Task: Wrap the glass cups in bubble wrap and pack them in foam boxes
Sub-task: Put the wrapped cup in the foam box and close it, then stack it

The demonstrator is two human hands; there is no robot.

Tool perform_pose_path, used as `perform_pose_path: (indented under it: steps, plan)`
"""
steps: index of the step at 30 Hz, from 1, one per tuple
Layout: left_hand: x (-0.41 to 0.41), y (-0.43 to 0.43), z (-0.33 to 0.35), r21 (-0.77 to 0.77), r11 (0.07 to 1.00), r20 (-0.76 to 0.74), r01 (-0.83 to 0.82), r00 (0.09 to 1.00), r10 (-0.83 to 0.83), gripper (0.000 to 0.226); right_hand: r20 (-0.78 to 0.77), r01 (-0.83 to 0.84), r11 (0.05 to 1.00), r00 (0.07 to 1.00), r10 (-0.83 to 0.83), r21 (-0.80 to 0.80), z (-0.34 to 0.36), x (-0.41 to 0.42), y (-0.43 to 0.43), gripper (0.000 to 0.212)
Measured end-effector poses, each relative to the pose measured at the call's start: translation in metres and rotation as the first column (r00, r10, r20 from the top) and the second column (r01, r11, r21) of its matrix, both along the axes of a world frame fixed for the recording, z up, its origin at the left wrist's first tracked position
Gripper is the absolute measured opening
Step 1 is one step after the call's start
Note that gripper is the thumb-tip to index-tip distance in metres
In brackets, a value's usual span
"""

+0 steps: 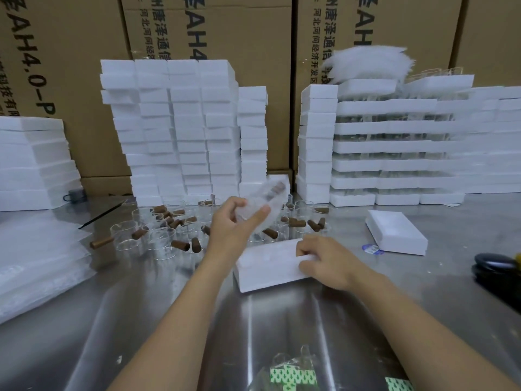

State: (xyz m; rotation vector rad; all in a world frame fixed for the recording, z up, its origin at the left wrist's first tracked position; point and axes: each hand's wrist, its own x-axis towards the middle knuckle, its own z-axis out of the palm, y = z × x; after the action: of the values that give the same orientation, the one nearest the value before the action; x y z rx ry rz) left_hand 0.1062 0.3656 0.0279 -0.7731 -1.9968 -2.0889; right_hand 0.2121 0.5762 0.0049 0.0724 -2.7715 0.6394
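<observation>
Currently mid-pack. Left hand is raised above the table. Its grip is closed on a wrapped cup, thumb on the near side and fingers curled over the far side. The cup is tilted, its upper end leaning away to the right, and it is clear of everything below.

Right hand sits on the right end of a white foam box that lies flat, slightly skewed, just in front of the person. That grip is curled over the box's top edge, thumb along the near side, holding it in place.

Just beyond the box, bare cups with brown handles crowd mid-table in a loose cluster, several touching. Bubble wrap lies in a pile of sheets at the left edge. A second box lies apart to the right. A black object shows at the right edge, too blurred to identify.

Stacks of foam boxes line the back of the table, against brown cartons. The right-hand stacks show glass between the foam layers.
</observation>
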Motion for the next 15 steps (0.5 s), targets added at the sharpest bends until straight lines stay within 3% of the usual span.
perform_pose_path:
  steps: [2, 5, 11, 15]
  plan:
    - [-0.002, 0.004, -0.009, -0.23, 0.973, -0.117, -0.005, 0.993, -0.023, 0.038, 0.007, 0.022, 1.0, 1.0, -0.022, -0.006, 0.0, -0.001, 0.004, 0.023]
    - [0.002, 0.007, -0.021, -0.523, 0.852, -0.18, -0.021, 0.98, -0.087, 0.045, 0.022, 0.056, 0.998, 0.998, -0.056, 0.005, 0.0, -0.001, 0.008, 0.024]
    - [-0.001, 0.0, -0.019, -0.609, 0.791, -0.168, -0.053, 0.984, -0.063, 0.052, 0.046, 0.088, 0.996, 0.995, -0.088, -0.011, -0.004, -0.005, 0.012, 0.024]
    - [-0.003, -0.005, -0.021, -0.712, 0.701, -0.16, -0.051, 0.983, -0.092, 0.054, 0.06, 0.084, 0.996, 0.995, -0.083, -0.01, -0.006, -0.006, 0.015, 0.019]
